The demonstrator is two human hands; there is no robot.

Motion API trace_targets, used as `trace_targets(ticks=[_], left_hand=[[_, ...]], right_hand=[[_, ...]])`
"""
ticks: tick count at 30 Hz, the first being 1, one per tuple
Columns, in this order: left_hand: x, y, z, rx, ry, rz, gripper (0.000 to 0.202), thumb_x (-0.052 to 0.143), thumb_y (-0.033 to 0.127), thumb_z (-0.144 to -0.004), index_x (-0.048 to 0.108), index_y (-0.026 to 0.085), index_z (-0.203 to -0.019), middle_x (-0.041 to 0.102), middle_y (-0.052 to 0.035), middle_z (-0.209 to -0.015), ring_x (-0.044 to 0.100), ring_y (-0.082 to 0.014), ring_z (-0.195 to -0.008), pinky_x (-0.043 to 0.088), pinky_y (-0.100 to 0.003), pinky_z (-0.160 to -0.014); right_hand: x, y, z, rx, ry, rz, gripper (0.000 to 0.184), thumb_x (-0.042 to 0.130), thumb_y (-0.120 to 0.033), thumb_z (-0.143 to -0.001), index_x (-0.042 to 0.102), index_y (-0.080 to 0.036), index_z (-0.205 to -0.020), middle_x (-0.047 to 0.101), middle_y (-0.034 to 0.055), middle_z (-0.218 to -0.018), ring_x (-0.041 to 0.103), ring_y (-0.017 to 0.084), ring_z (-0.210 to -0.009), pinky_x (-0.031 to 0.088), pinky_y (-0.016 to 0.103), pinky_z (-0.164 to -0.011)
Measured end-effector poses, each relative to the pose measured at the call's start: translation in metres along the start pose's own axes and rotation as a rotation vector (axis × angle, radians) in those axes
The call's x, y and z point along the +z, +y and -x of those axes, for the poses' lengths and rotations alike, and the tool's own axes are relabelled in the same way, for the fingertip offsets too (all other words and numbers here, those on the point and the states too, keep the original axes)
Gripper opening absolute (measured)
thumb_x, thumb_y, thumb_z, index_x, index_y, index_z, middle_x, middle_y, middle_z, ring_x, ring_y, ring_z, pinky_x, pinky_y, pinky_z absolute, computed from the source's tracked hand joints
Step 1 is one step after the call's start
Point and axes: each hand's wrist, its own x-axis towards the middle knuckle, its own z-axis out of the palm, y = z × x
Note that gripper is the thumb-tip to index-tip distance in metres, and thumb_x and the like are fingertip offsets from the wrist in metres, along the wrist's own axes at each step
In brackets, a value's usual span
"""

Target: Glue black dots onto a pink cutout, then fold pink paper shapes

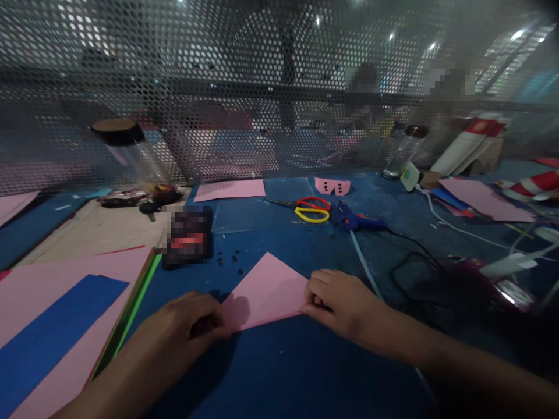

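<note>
A sheet of pink paper [268,291] lies on the blue tabletop, folded into a triangle with its point facing away from me. My left hand [192,320] pinches its left corner between thumb and fingers. At the right corner, my right hand [336,299] grips the paper with curled fingers. Several small black squares [240,272] are scattered just beyond the left edge of the triangle. Farther back rest scissors [312,209] with red and yellow handles, a blue glue gun [356,219] and a pink cutout [332,186] bearing black squares.
On the left are pink sheets with a blue paper strip [56,326] on top, and a dark, blurred-out item [187,235]. Two glass bottles [135,157] stand near the perforated metal screen [244,75]. Cables and a purple device [502,288] lie to the right, with more coloured paper [487,198] behind.
</note>
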Motion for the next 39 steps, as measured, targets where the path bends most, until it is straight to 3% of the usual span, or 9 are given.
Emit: trace_targets(ticks=[5,13,20,27,39], left_hand=[[-0.009,0.002,-0.002,-0.061,-0.161,-0.056,0.016,0.061,0.034,-0.088,0.070,0.024,-0.080,0.072,-0.0018,-0.080,0.067,-0.0197,-0.071,0.046,-0.026,-0.061],[-0.014,-0.002,0.004,0.029,-0.033,-0.114,0.015,0.060,0.030,-0.086,0.070,0.025,-0.077,0.070,0.0041,-0.072,0.065,-0.0164,-0.064,0.043,-0.021,-0.055],[-0.018,-0.005,0.006,-0.026,-0.091,-0.125,0.019,0.060,0.036,-0.087,0.069,0.024,-0.075,0.069,0.0006,-0.073,0.063,-0.0183,-0.064,0.043,-0.023,-0.055],[-0.019,-0.007,0.005,-0.031,-0.117,-0.154,0.022,0.058,0.038,-0.087,0.070,0.025,-0.074,0.070,-0.0014,-0.073,0.064,-0.0191,-0.063,0.042,-0.023,-0.053],[-0.018,-0.023,0.005,-0.061,-0.199,-0.214,0.023,0.057,0.041,-0.088,0.070,0.026,-0.077,0.070,0.0004,-0.072,0.064,-0.0191,-0.062,0.042,-0.024,-0.053]], right_hand=[[0.000,0.000,-0.001,0.009,-0.019,0.023,0.015,0.067,-0.026,-0.093,0.059,-0.019,-0.083,0.061,-0.0019,-0.083,0.053,0.014,-0.077,0.036,0.028,-0.069],[0.001,0.001,-0.001,-0.003,-0.006,0.014,0.016,0.066,-0.027,-0.094,0.058,-0.019,-0.083,0.062,-0.0017,-0.084,0.054,0.014,-0.076,0.036,0.027,-0.069],[-0.001,0.003,0.000,0.001,-0.014,0.024,0.015,0.067,-0.026,-0.094,0.058,-0.020,-0.083,0.061,-0.0024,-0.083,0.053,0.013,-0.077,0.036,0.027,-0.068],[-0.017,0.003,0.001,0.018,-0.102,-0.005,0.018,0.061,-0.029,-0.098,0.060,-0.019,-0.083,0.063,-0.0010,-0.086,0.057,0.014,-0.081,0.039,0.026,-0.070],[-0.029,0.018,0.007,0.067,-0.129,-0.054,0.025,0.062,-0.035,-0.097,0.061,-0.020,-0.078,0.062,-0.0033,-0.081,0.057,0.013,-0.077,0.035,0.025,-0.066]])
